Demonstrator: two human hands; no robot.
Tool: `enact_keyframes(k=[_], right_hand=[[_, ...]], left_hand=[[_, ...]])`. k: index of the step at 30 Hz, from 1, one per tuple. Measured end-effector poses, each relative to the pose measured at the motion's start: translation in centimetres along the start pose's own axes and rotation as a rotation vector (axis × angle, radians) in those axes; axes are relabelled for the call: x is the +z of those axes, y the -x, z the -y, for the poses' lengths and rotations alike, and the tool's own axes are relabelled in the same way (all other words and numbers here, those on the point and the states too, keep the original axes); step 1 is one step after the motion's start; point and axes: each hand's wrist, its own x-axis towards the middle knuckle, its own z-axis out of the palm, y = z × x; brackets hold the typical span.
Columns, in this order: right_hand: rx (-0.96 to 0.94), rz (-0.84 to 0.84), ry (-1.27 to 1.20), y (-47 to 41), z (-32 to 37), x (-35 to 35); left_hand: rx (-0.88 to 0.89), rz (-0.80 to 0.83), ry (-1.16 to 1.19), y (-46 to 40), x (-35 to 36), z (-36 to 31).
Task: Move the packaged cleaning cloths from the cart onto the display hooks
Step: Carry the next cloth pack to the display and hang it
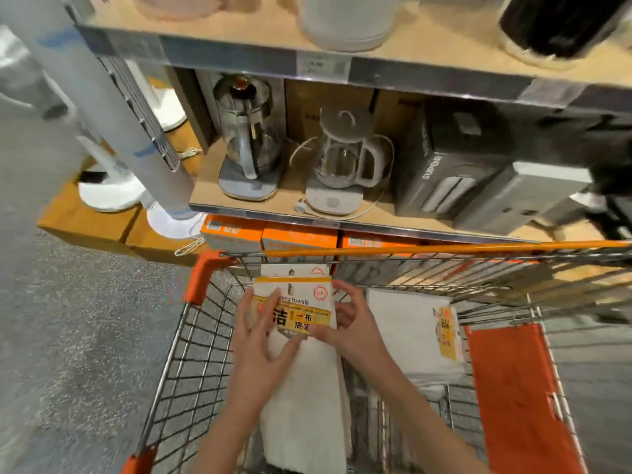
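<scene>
A stack of packaged white cleaning cloths [301,316] with yellow labels is held over the wire cart [191,340]. My left hand [263,340] lies on the stack's left side with fingers spread and fairly straight. My right hand [352,323] grips the stack's right edge, thumb on the yellow label and fingers curled around the side. More cloth packs [410,333] lie in the cart to the right, one showing a yellow label [446,333]. No display hooks are in view.
A wooden shelf [294,200] just beyond the cart holds two glass kettles [249,138] [342,155] and grey appliance boxes [455,169]. Orange boxes [297,239] sit under it. The cart's orange child-seat flap [513,388] is at right. White fan stands [113,196] occupy the left floor.
</scene>
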Motion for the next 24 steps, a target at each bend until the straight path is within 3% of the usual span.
enact_keyframes(k=[10, 15, 24], right_hand=[[-0.241, -0.186, -0.141, 9.4, 15.4, -8.0], [-0.34, -0.326, -0.173, 14.2, 20.3, -11.7], [-0.423, -0.831, -0.046, 23.0, 23.5, -14.4]], left_hand=[[0.241, 0.114, 0.018, -1.9, -4.6, -18.9], [0.405, 0.319, 0.144, -2.5, -5.0, -25.6], [0.61, 0.521, 0.296, -0.9, -2.0, -33.9]])
